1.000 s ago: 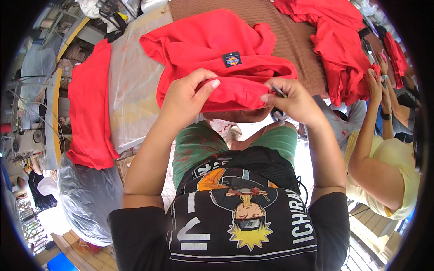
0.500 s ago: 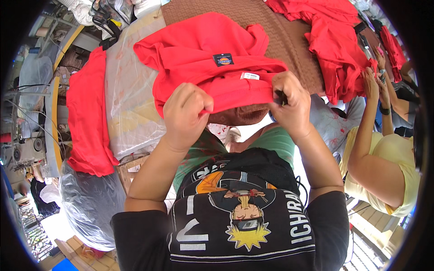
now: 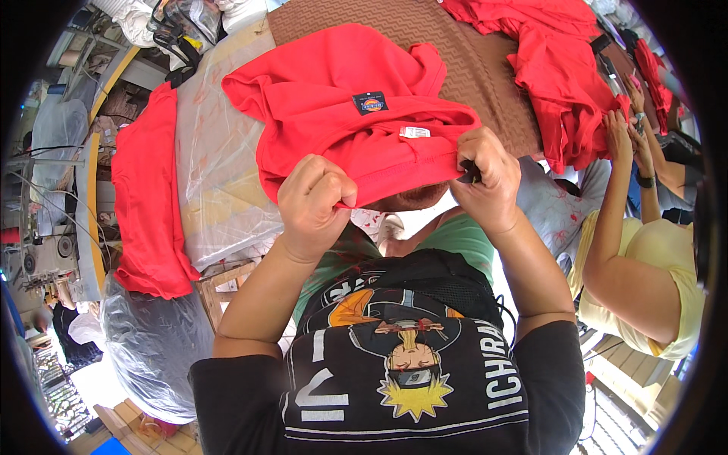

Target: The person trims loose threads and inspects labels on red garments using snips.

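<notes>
A red knit garment (image 3: 334,98) lies on the table in front of me, its near edge drawn out over the table's rim. It bears a dark woven label (image 3: 370,103) and a small white tag (image 3: 415,132). My left hand (image 3: 315,201) is closed on the left end of the near edge, pinching the cloth. On the other end, my right hand (image 3: 487,178) grips the same edge. A small dark object (image 3: 471,173) shows within the right hand, its kind hidden by the fingers. Between the hands the edge is stretched almost straight.
Another red garment (image 3: 148,197) hangs over plastic sheeting (image 3: 220,152) on the left. Brown patterned cloth (image 3: 485,83) covers the table. At right, a co-worker's hands (image 3: 622,136) handle more red garments (image 3: 561,83). A plastic-wrapped bundle (image 3: 155,356) stands lower left, below a sewing machine (image 3: 53,254).
Both hands still hold the edge. My left hand has come slightly nearer to me, and the near edge with its white tag has tipped, showing more of its seam.
</notes>
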`<state>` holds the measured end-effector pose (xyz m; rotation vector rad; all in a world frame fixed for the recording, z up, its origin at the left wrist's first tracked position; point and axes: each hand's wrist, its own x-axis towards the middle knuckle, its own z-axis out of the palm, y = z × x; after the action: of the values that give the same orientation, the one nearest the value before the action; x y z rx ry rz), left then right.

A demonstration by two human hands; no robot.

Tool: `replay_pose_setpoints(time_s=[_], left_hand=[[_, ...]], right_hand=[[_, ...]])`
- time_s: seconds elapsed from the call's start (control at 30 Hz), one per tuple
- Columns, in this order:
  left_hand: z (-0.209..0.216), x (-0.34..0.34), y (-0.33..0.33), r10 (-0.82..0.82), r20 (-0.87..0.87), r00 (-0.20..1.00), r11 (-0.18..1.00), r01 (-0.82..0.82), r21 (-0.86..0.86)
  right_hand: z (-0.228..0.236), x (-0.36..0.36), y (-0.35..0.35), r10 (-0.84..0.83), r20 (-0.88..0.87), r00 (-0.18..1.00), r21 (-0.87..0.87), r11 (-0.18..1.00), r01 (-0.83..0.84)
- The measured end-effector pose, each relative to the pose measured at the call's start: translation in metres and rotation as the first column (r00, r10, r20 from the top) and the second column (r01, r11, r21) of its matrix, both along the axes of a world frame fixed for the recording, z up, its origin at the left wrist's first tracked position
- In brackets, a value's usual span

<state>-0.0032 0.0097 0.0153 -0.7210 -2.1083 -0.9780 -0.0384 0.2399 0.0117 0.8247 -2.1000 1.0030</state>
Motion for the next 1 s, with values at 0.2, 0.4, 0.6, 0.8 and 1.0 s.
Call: replay_pose_setpoints(time_s=[0.2, 0.4, 0.6, 0.8, 1.0], left_hand=[[-0.003, 0.004, 0.001, 0.004, 0.011, 1.000, 1.000, -0.004, -0.004], [-0.003, 0.005, -0.002, -0.066, 0.116, 0.991, 0.993, 0.077, -0.087], [-0.005, 0.002, -0.003, -0.096, 0.438, 0.894, 0.954, 0.207, -0.215], [0.001, -0.003, -0.021, -0.063, 0.677, 0.733, 0.925, 0.297, -0.236], [0.032, -0.014, -0.031, -0.137, 0.644, 0.753, 0.972, 0.227, -0.058]], right_hand=[[-0.003, 0.003, 0.004, 0.023, 0.090, 0.996, 0.039, 0.999, -0.027], [-0.004, 0.010, 0.009, 0.084, 0.223, 0.971, 0.100, 0.989, -0.108], [0.009, 0.007, 0.014, 0.133, 0.598, 0.791, 0.419, 0.789, -0.449], [0.052, -0.013, 0.040, 0.050, 0.521, 0.852, 0.548, 0.745, -0.379], [0.125, -0.020, 0.103, -0.340, 0.592, 0.731, 0.510, 0.860, -0.013]])
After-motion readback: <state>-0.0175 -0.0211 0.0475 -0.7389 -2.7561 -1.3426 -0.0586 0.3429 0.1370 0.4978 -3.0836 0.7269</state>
